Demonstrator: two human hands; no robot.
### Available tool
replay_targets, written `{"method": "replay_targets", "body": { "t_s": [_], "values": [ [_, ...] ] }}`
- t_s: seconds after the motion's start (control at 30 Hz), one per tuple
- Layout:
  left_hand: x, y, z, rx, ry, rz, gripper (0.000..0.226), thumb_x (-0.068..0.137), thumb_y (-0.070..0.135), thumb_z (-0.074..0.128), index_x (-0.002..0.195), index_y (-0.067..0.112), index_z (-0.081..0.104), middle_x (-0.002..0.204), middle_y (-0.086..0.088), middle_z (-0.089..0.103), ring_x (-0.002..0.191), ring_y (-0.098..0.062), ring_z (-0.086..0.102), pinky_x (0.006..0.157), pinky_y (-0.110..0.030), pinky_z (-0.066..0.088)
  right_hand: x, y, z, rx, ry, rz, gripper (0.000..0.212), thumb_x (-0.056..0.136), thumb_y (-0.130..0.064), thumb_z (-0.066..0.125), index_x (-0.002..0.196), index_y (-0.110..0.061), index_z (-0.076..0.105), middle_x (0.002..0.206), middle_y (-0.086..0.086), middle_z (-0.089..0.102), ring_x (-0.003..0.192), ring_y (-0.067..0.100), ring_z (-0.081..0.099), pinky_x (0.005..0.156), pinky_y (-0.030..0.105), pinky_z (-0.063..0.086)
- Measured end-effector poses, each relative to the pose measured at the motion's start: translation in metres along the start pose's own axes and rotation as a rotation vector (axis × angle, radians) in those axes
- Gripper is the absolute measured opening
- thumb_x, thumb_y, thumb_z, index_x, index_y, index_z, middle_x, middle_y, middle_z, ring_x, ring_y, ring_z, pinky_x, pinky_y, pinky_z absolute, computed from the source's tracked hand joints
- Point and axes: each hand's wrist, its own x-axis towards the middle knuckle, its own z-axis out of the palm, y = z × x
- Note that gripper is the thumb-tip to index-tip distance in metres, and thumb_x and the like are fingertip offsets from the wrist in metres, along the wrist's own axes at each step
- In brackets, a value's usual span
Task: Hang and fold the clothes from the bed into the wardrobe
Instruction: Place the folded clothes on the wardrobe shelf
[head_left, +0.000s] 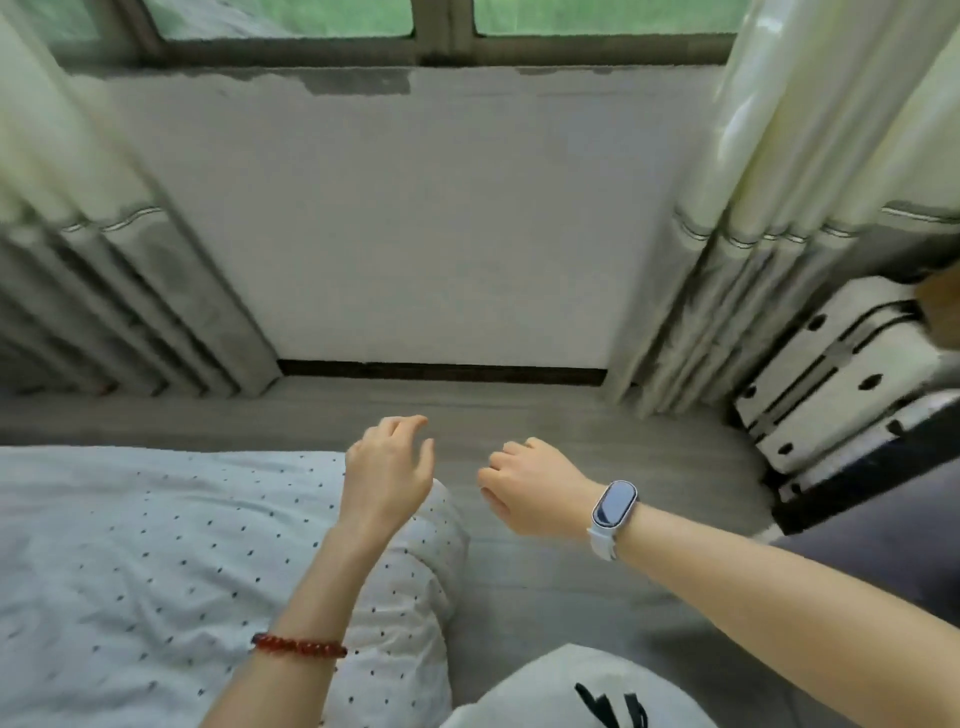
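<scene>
Straight ahead, a pale wall (389, 218) under a window fills most of the view, with cream curtains (769, 171) hanging at both sides and grey floor (545, 571) below. Lower left lies the bed (130, 545) in its white, dark-dotted cover, with no loose clothes showing on the visible part. Above its corner the left hand (387, 470) hovers with fingers loosely curled, holding nothing; just beside it, the right hand (535, 486), a watch (614, 506) on its wrist, curls its fingers under, also holding nothing.

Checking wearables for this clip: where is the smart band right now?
In the head view, the smart band sits on the wrist of the right hand, right of centre above the grey floor, beside the bed.
</scene>
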Motion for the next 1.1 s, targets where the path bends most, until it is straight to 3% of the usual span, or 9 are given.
{"method": "replay_targets", "body": {
  "t_s": [0.13, 0.2, 0.27, 0.37, 0.57, 0.73, 0.8, 0.93, 1.1],
  "values": [
    [0.01, -0.057, -0.011, -0.041, 0.035, -0.171, 0.037, 0.095, 0.025, 0.047, 0.13, 0.015, 0.052, 0.132, -0.002, 0.053, 0.121, -0.021, 0.047, 0.101, -0.037, 0.033, 0.066, -0.008, -0.005, 0.025, 0.011, -0.107, 0.023, 0.059, -0.028, 0.081, 0.058, -0.019, 0.06, 0.054, -0.004, 0.055, 0.048, 0.018, 0.054, 0.049, 0.02, 0.025],
    [0.016, -0.09, -0.011, -0.061, 0.042, -0.28, 0.037, 0.095, 0.025, 0.047, 0.13, 0.014, 0.052, 0.132, -0.004, 0.053, 0.122, -0.022, 0.047, 0.101, -0.038, 0.034, 0.109, -0.009, 0.003, 0.07, -0.03, -0.216, 0.013, 0.084, -0.023, 0.061, 0.086, -0.011, 0.064, 0.08, 0.006, 0.063, 0.073, 0.027, 0.061, 0.06, 0.028, 0.03],
    [0.022, -0.12, -0.008, -0.096, 0.062, -0.409, 0.037, 0.096, 0.024, 0.045, 0.13, 0.013, 0.052, 0.133, -0.004, 0.053, 0.123, -0.022, 0.046, 0.102, -0.038, 0.034, 0.157, -0.008, 0.013, 0.05, -0.071, -0.291, 0.028, 0.097, -0.024, 0.036, 0.111, -0.011, 0.056, 0.106, 0.007, 0.058, 0.099, 0.029, 0.054, 0.073, 0.032, 0.033],
    [0.04, -0.164, -0.004, -0.135, 0.089, -0.606, 0.038, 0.097, 0.025, 0.043, 0.132, 0.015, 0.049, 0.136, -0.004, 0.049, 0.125, -0.022, 0.044, 0.102, -0.037, 0.034, 0.235, -0.007, 0.018, 0.099, -0.127, -0.345, 0.032, 0.099, -0.025, 0.029, 0.12, -0.015, 0.052, 0.113, 0.004, 0.056, 0.106, 0.026, 0.051, 0.081, 0.032, 0.036],
    [0.139, -0.249, 0.022, -0.194, 0.126, -1.039, 0.039, 0.097, 0.028, 0.042, 0.133, 0.015, 0.047, 0.138, -0.007, 0.046, 0.123, -0.026, 0.044, 0.1, -0.038, 0.037, 0.428, 0.015, 0.054, 0.223, -0.195, -0.49, 0.032, 0.099, -0.022, 0.029, 0.122, -0.016, 0.05, 0.113, 0.005, 0.057, 0.107, 0.027, 0.051, 0.079, 0.032, 0.037],
    [0.31, -0.283, 0.014, -0.219, 0.104, -1.015, 0.039, 0.098, 0.03, 0.041, 0.133, 0.016, 0.047, 0.138, -0.006, 0.046, 0.124, -0.025, 0.044, 0.101, -0.036, 0.036, 0.58, 0.084, 0.064, 0.313, -0.248, -0.415, 0.027, 0.097, -0.021, 0.032, 0.106, -0.01, 0.054, 0.102, 0.008, 0.058, 0.099, 0.031, 0.053, 0.076, 0.035, 0.043],
    [0.339, -0.292, -0.001, -0.222, 0.149, -0.999, 0.037, 0.097, 0.029, 0.042, 0.132, 0.017, 0.048, 0.137, -0.004, 0.047, 0.123, -0.025, 0.045, 0.102, -0.038, 0.035, 0.614, 0.091, 0.06, 0.34, -0.283, -0.387, 0.023, 0.097, -0.021, 0.032, 0.093, -0.009, 0.051, 0.093, 0.008, 0.057, 0.093, 0.032, 0.054, 0.07, 0.035, 0.042],
    [0.325, -0.336, -0.048, -0.248, 0.287, -1.166, 0.035, 0.096, 0.028, 0.044, 0.129, 0.016, 0.052, 0.131, -0.005, 0.051, 0.118, -0.023, 0.049, 0.099, -0.035, 0.039, 0.684, 0.034, 0.035, 0.392, -0.382, -0.465, 0.019, 0.096, -0.018, 0.033, 0.089, -0.009, 0.049, 0.095, 0.012, 0.056, 0.09, 0.033, 0.053, 0.07, 0.035, 0.04],
    [0.238, -0.381, -0.105, -0.235, 0.538, -1.482, 0.034, 0.095, 0.024, 0.048, 0.126, 0.011, 0.055, 0.129, -0.008, 0.055, 0.116, -0.023, 0.052, 0.095, -0.032, 0.039, 0.719, -0.095, -0.008, 0.419, -0.484, -0.757, 0.018, 0.094, -0.015, 0.035, 0.076, -0.014, 0.041, 0.087, 0.008, 0.053, 0.083, 0.033, 0.051, 0.067, 0.036, 0.039]
  ]
}}
